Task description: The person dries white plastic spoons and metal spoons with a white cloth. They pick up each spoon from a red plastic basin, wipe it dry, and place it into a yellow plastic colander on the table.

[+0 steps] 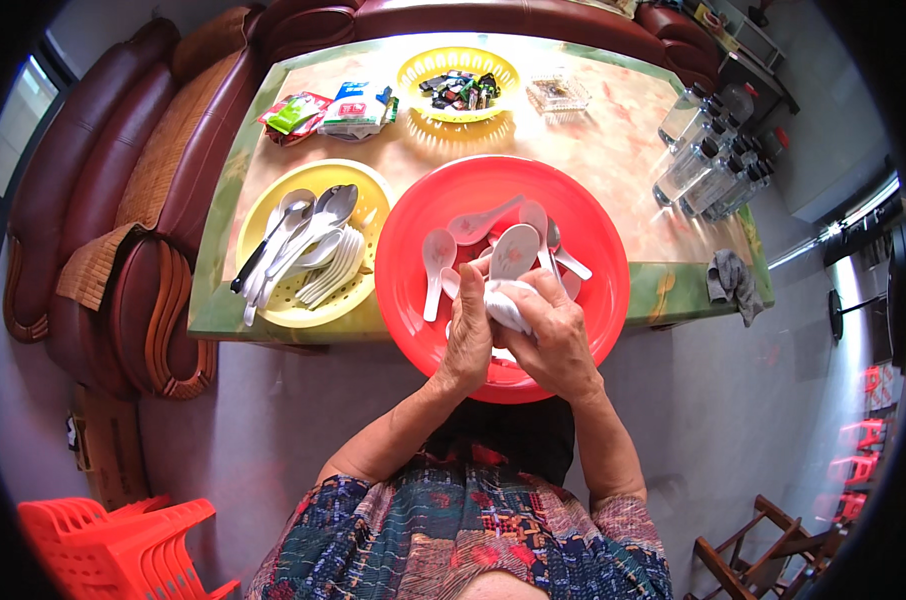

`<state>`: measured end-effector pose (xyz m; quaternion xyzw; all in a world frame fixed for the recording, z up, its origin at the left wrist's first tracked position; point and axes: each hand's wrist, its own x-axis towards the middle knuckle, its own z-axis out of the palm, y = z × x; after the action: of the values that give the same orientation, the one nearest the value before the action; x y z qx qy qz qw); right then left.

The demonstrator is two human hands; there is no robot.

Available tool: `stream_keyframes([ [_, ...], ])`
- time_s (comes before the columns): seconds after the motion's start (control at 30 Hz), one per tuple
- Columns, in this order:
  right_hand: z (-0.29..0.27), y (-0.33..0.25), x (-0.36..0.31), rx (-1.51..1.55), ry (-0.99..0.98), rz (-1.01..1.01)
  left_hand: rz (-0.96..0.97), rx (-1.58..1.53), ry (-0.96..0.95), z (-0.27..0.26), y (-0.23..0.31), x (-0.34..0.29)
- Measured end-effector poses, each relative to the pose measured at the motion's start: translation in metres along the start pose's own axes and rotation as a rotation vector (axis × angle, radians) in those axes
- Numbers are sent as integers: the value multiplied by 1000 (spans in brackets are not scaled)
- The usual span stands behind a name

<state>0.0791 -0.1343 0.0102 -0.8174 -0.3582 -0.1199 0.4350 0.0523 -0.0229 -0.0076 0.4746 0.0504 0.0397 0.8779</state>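
Observation:
Over the big red basin [398, 215], both my hands are closed together around a white soup spoon [515, 252] with a pink flower print, its bowl upward. My left hand [468, 335] grips it from the left, thumb raised, its other fingers largely hidden. In my right hand [555, 335] a bunched white piece, looking like folded cloth [510, 305], presses on the handle. Several more printed soup spoons [438, 250] lie in the basin around them. Left of it, a yellow perforated basket [318, 175] holds white soup spoons [338, 265] nested in a row and metal spoons [335, 205].
The basin overhangs the table's front edge [663, 280]. At the back stand a yellow basket [460, 60] of small packets, plastic packages [358, 110] and a clear box [558, 92]. Clear bottles [688, 175] crowd the right side, near a grey cloth [735, 285]. Red stools [123, 550] stand lower left.

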Motion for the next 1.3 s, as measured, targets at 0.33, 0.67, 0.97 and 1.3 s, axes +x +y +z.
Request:
stream_keyframes([
  [0.33,13,6,22,-498,362,39,-2,184,-26,-1,-4,0],
  [0.67,-14,-13,-8,47,-120,21,61,12,-1,-6,-5,2],
  [0.97,-11,-7,-8,26,407,-26,-151,-69,-252,-18,-11,-2],
  [1.3,-18,-6,22,643,288,90,-120,-38,-272,-11,-4,-1],
])
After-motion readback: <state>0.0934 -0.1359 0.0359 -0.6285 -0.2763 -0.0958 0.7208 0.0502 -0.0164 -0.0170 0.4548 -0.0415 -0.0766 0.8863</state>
